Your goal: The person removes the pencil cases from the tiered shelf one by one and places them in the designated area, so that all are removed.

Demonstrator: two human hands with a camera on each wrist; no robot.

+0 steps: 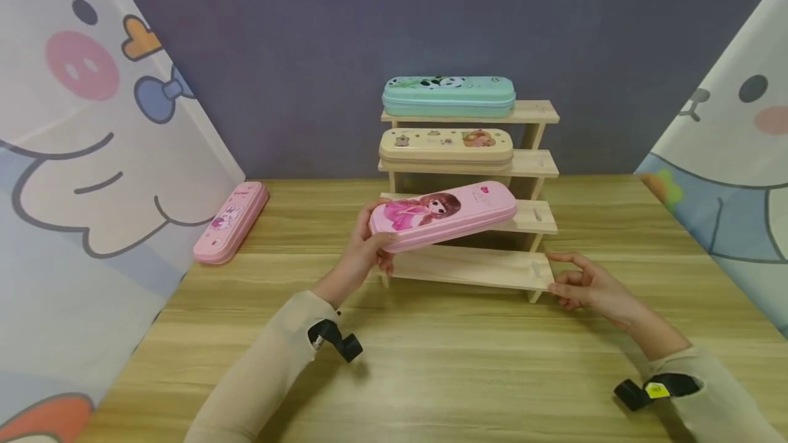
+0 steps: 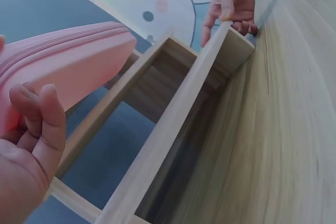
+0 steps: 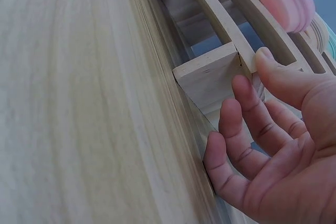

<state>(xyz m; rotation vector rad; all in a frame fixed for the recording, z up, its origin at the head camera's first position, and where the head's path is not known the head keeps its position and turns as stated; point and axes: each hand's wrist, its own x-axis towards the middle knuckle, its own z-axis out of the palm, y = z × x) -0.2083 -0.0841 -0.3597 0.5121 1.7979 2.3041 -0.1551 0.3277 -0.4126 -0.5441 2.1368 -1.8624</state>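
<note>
My left hand (image 1: 369, 241) grips a pink pencil case (image 1: 455, 210) with a long-haired doll on its lid, holding it by its left end. The case is tilted, its right end higher, and overlaps the third step of a wooden step stand (image 1: 470, 267) in the head view. In the left wrist view the case's zipper side (image 2: 79, 51) shows beside the curled fingers. My right hand (image 1: 585, 286) holds the right end of the stand's lowest step, its thumb on the board's edge (image 3: 244, 51) in the right wrist view.
A mint panda pencil case (image 1: 449, 106) lies on the top step and a cream pencil case (image 1: 446, 154) on the one below. Another pink pencil case (image 1: 230, 224), with a rabbit, lies at the table's left edge. Behind the wooden table (image 1: 480, 368) stands a grey wall (image 1: 431, 12); cartoon panels flank it.
</note>
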